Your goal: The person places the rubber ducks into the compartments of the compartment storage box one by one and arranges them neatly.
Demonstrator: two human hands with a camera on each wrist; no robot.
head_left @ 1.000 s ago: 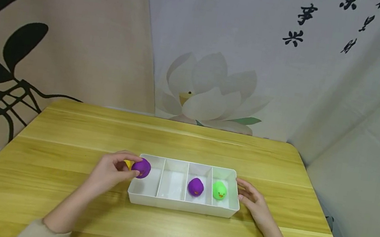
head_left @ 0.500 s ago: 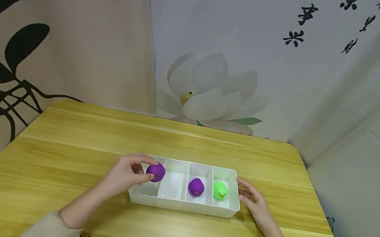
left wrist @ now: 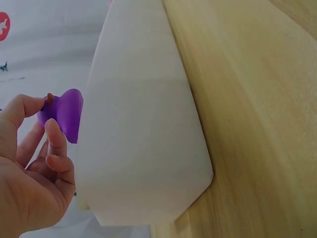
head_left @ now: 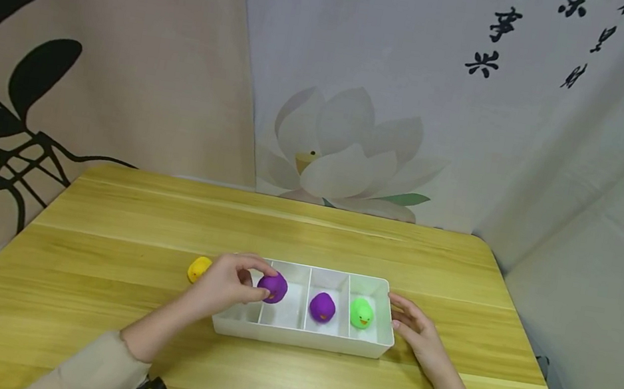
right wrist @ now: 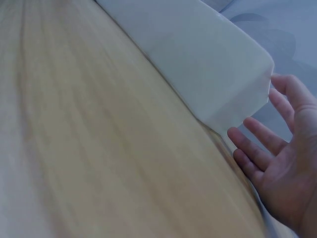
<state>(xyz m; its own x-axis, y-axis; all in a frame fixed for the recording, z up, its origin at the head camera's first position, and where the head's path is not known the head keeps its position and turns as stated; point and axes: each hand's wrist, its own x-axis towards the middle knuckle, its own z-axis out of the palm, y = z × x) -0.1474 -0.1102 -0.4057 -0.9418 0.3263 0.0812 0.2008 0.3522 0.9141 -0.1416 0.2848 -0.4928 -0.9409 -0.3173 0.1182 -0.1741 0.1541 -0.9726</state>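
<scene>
1. Pinching a purple duck [head_left: 273, 286] with the left hand [head_left: 225, 286], fingers curled round it, above the second slot from the left of the white tray [head_left: 296, 337].
2. Right hand [head_left: 415, 331] lies open, fingers straight, by the tray's right end.
3. Another purple duck [head_left: 322, 306] and a green duck [head_left: 361, 312] sit in the next two slots.
4. A yellow duck [head_left: 198, 268] sits on the table [head_left: 95, 270], left of the tray.

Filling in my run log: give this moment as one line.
left hand: pinches purple duck over tray | right hand: open beside tray | yellow duck: on table
</scene>
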